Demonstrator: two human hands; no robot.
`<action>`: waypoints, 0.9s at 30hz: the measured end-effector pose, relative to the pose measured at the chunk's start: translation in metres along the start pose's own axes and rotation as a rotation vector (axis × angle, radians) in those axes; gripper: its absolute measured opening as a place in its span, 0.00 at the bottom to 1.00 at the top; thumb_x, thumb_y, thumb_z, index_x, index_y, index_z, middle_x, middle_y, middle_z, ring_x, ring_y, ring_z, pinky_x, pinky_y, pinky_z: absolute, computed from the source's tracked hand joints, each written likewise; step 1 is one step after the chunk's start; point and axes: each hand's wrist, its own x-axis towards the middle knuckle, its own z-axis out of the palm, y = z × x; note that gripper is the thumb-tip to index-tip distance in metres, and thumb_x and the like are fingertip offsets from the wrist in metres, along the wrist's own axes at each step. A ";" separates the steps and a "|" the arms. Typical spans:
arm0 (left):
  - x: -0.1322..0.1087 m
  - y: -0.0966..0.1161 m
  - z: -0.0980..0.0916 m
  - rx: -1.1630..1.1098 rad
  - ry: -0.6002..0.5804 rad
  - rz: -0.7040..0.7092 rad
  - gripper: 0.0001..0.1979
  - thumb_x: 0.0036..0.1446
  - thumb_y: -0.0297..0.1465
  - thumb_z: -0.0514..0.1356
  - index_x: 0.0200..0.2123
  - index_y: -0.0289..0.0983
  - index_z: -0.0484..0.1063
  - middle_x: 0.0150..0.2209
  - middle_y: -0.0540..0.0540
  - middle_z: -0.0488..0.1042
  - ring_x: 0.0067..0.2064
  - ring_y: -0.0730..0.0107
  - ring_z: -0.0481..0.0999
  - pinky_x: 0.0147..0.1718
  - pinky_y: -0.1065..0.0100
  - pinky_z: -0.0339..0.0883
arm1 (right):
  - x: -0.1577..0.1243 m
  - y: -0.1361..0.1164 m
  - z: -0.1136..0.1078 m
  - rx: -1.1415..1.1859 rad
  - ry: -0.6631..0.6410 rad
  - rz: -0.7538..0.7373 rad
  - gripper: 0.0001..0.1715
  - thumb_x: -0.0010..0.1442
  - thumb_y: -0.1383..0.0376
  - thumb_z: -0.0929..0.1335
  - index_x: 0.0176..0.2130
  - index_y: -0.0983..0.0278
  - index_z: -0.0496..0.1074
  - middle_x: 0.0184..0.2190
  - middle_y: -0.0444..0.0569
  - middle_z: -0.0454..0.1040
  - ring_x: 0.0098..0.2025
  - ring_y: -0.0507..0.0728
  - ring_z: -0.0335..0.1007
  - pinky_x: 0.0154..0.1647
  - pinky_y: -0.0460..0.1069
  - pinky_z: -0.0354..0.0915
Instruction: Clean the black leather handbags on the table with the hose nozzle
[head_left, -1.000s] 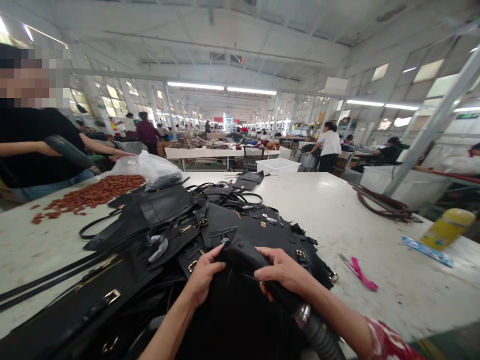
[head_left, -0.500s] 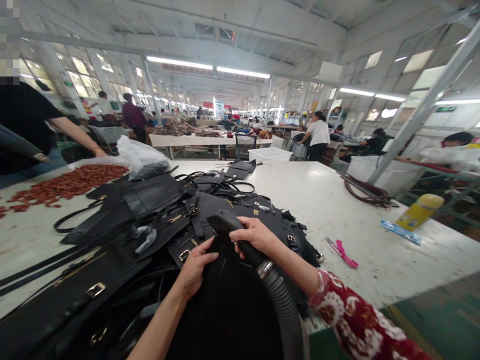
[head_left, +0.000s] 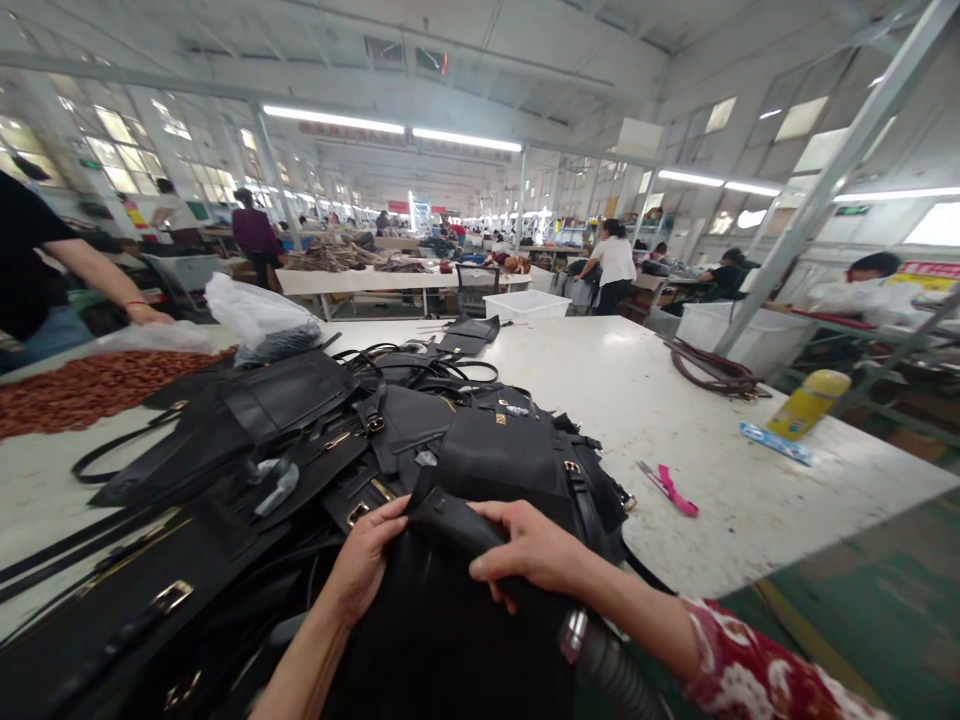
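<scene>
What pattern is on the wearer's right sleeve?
Right sleeve: red with white floral shapes, shown in the head view.

Factory wkshop, by the looks: black bags (head_left: 499, 450) are lying heaped on a lg white table (head_left: 652, 390), tube lights (head_left: 466, 140) are hanging in rows under a high roof (head_left: 525, 45), ppl (head_left: 616, 262) are working around the hall & more tables (head_left: 375, 284) are stretching back behind.

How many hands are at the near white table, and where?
3: the wearer's left hand, pinching black material; the right hand, around a black nozzle; and a co-worker's hand on the left, by the brown pieces. The co-worker's other hand isn't visible.
</scene>
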 end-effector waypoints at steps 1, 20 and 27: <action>0.000 -0.001 -0.002 -0.015 0.000 0.005 0.23 0.41 0.23 0.61 0.45 0.35 0.70 0.34 0.43 0.77 0.34 0.60 0.76 0.35 0.64 0.67 | 0.010 -0.001 0.003 -0.002 0.015 -0.024 0.33 0.44 0.69 0.68 0.51 0.61 0.63 0.18 0.39 0.66 0.16 0.48 0.62 0.15 0.43 0.63; 0.005 -0.009 -0.004 0.003 0.068 -0.017 0.21 0.39 0.22 0.63 0.41 0.35 0.73 0.32 0.44 0.77 0.33 0.59 0.76 0.33 0.63 0.69 | 0.038 0.008 0.008 -0.067 0.046 -0.108 0.38 0.43 0.67 0.70 0.54 0.62 0.60 0.21 0.40 0.66 0.18 0.48 0.63 0.16 0.44 0.64; 0.008 -0.001 -0.001 0.097 0.142 -0.022 0.19 0.38 0.22 0.63 0.38 0.34 0.72 0.31 0.44 0.77 0.29 0.65 0.76 0.29 0.69 0.69 | 0.017 -0.005 -0.027 -0.047 0.288 -0.267 0.37 0.46 0.64 0.69 0.55 0.62 0.57 0.18 0.38 0.66 0.15 0.47 0.61 0.17 0.43 0.62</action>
